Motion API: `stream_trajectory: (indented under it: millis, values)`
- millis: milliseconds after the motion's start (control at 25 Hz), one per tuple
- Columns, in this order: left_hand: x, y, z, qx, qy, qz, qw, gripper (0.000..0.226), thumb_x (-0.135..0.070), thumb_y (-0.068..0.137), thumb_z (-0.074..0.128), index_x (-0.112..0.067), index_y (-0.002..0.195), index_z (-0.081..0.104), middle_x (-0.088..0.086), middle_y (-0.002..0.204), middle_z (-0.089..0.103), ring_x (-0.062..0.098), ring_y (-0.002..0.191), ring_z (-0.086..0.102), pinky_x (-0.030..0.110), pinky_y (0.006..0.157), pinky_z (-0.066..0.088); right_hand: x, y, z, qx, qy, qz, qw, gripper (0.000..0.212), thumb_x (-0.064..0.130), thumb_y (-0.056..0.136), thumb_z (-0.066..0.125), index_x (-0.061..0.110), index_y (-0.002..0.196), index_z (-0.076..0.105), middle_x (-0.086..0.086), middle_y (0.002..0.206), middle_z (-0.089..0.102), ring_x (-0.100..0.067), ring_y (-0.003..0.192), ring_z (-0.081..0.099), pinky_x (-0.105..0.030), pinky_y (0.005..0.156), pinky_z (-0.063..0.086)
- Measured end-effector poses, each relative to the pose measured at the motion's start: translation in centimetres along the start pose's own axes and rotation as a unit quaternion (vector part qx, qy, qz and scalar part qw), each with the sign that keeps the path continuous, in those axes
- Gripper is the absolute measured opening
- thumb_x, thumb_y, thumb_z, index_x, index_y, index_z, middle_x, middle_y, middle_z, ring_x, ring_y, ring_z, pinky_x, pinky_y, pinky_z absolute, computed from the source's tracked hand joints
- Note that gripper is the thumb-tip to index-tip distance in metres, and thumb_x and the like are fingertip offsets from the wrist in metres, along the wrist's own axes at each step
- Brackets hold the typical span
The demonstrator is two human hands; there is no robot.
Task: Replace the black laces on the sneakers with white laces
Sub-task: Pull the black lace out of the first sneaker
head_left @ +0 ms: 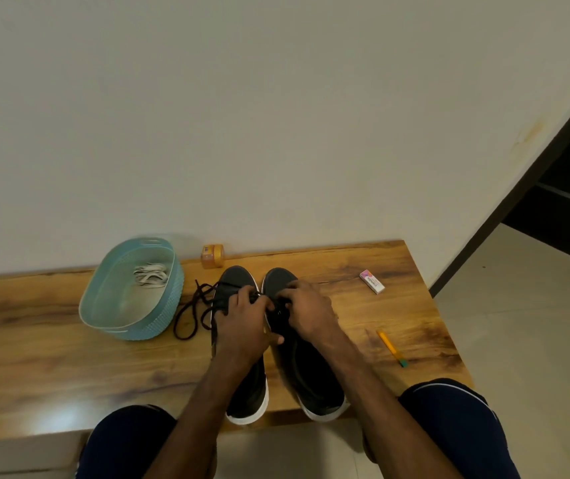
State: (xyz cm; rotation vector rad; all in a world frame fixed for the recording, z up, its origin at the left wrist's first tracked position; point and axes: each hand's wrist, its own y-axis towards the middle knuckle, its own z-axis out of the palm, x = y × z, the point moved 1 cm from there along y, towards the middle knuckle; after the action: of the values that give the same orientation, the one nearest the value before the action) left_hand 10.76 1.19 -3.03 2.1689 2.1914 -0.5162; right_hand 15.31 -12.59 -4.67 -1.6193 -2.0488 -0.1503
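Seen from the head camera, two dark sneakers stand side by side on the wooden counter [328, 267], toes toward the wall. The left grip [242, 323] lies over the left sneaker [233, 276], fingers curled into its lacing and pinching the black lace [190, 312], whose loose end trails in loops onto the counter to the left. The right grip [306, 312] covers the right sneaker [311, 371], fingers curled down and holding its lacing; whether they pinch a lace is hidden. The two grips almost touch. Just left of the loops sits a teal basket [103, 305] with the white laces [150, 274] inside. An orange container [212, 256] stands by the wall, while an eraser box [372, 281] and a yellow pencil [391, 347] lie well to the right.
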Motion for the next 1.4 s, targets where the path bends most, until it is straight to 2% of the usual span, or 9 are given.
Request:
stream_trajectory:
  millis: [240,480,640,760,920,1080,1200,1320,1400]
  values:
    - [1.4,-0.1,1.0,-0.008,-0.024,-0.025,0.999,0.067,-0.058,0.071,0.077,-0.029,0.126,0.052,0.001,0.158,0.023,0.025,0.146,0.02,0.056,0.11,0.034,-0.2,0.1,0.4,-0.002,0.098,0.012,0.995,0.032,0.036,0.089,0.071,0.044,0.12,0.067,0.007,0.145,0.044,-0.022,0.136,0.029,-0.051,0.105,0.037]
    - [1.6,-0.4,1.5,-0.06,-0.045,-0.007,0.997,0.076,-0.058,0.07,0.078,-0.032,0.133,0.044,-0.002,0.16,0.021,0.023,0.147,0.021,0.056,0.111,0.033,0.2,0.1,1.2,-0.058,0.128,0.037,0.989,0.007,0.034,0.085,0.074,0.036,0.091,0.07,0.011,0.124,0.051,-0.018,0.127,0.035,-0.047,0.1,0.031]
    - [1.5,-0.2,1.6,-0.073,-0.04,0.009,0.997,0.077,-0.059,0.067,0.079,-0.042,0.133,0.041,-0.002,0.163,0.015,0.023,0.149,0.016,0.062,0.115,0.023,0.3,0.4,1.2,-0.055,0.089,0.033,0.994,0.01,0.035,0.087,0.071,0.031,0.097,0.071,0.008,0.128,0.05,-0.017,0.127,0.035,-0.05,0.104,0.026]
    - [1.6,0.1,1.6,-0.067,-0.005,0.007,0.998,0.074,-0.066,0.067,0.075,-0.046,0.131,0.043,-0.003,0.163,0.011,0.025,0.149,0.015,0.07,0.113,0.012,0.8,0.0,0.7,-0.055,0.02,0.021,0.998,0.018,0.023,0.089,0.063,0.024,0.106,0.063,0.002,0.13,0.045,-0.021,0.125,0.041,-0.053,0.106,0.026]
    - [1.3,0.3,1.4,-0.065,0.016,-0.003,0.998,0.075,-0.073,0.065,0.071,-0.049,0.131,0.042,-0.002,0.164,0.007,0.025,0.15,0.014,0.073,0.11,0.006,0.2,-1.0,-2.7,-0.185,-0.128,0.028,0.974,0.032,0.022,0.082,0.066,0.024,0.113,0.059,0.0,0.129,0.045,-0.022,0.117,0.048,-0.053,0.104,0.034]
    - [1.3,0.3,1.3,-0.052,0.004,-0.012,0.999,0.075,-0.069,0.065,0.074,-0.049,0.13,0.043,-0.002,0.165,0.003,0.026,0.151,0.008,0.074,0.111,0.003,-4.2,-1.7,-7.8,-0.292,-0.125,0.144,0.937,0.025,0.024,0.086,0.068,0.02,0.11,0.063,-0.004,0.125,0.048,-0.025,0.112,0.05,-0.052,0.098,0.041]
    - [1.3,0.2,1.2,-0.045,-0.017,-0.014,0.999,0.074,-0.067,0.064,0.076,-0.049,0.129,0.044,-0.001,0.165,0.002,0.026,0.151,0.006,0.074,0.111,0.002,-5.0,-1.5,-8.0,-0.248,-0.089,0.174,0.949,0.026,0.028,0.093,0.065,0.022,0.118,0.061,-0.007,0.133,0.046,-0.028,0.121,0.046,-0.051,0.099,0.041]
    - [1.4,0.2,1.3,-0.052,-0.025,-0.013,0.998,0.074,-0.067,0.064,0.076,-0.048,0.128,0.045,-0.001,0.165,0.002,0.025,0.151,0.007,0.074,0.111,0.002,-1.5,-0.6,-3.9,-0.102,-0.07,0.005,0.992,0.033,0.028,0.095,0.062,0.028,0.128,0.06,-0.001,0.146,0.039,-0.025,0.135,0.036,-0.048,0.107,0.038]
    - [1.6,0.2,1.4,-0.057,-0.024,-0.012,0.998,0.076,-0.068,0.063,0.076,-0.047,0.129,0.045,-0.001,0.165,0.001,0.026,0.151,0.007,0.074,0.111,0.003,0.3,-0.4,-1.0,-0.009,-0.069,-0.043,0.997,0.029,0.032,0.097,0.059,0.028,0.125,0.065,0.002,0.146,0.041,-0.022,0.137,0.033,-0.048,0.109,0.032]
